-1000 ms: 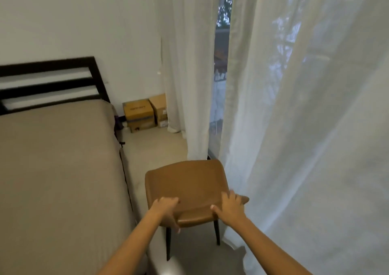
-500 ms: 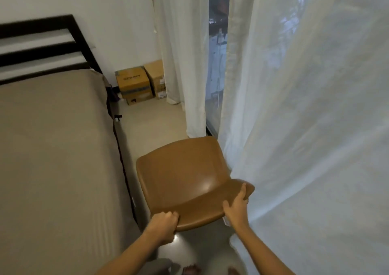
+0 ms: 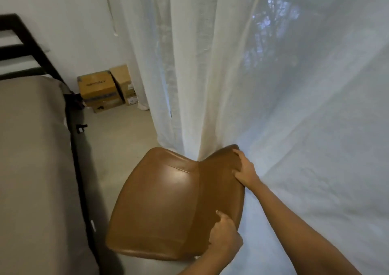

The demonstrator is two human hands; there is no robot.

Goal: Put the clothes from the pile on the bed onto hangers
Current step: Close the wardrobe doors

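A brown leather chair (image 3: pixel 164 203) stands on the floor between the bed (image 3: pixel 31 169) and the curtain, its backrest turned toward the curtain on the right. My left hand (image 3: pixel 224 235) grips the near end of the backrest's top edge, thumb on the front face. My right hand (image 3: pixel 245 169) holds the far end of that edge, fingers curled over it. The bed's beige cover shows no clothes pile in this view, and no hangers are visible.
Sheer white curtains (image 3: pixel 273 85) hang along the right, touching the chair's back. Two cardboard boxes (image 3: pixel 101 89) sit on the floor against the far wall. The bed's dark headboard (image 3: pixel 23 49) is at upper left. A narrow strip of floor (image 3: pixel 117 148) runs beside the bed.
The chair has been turned, so its backrest now faces the curtain instead of me. Both hands stayed on the backrest; my view moved closer and lower.
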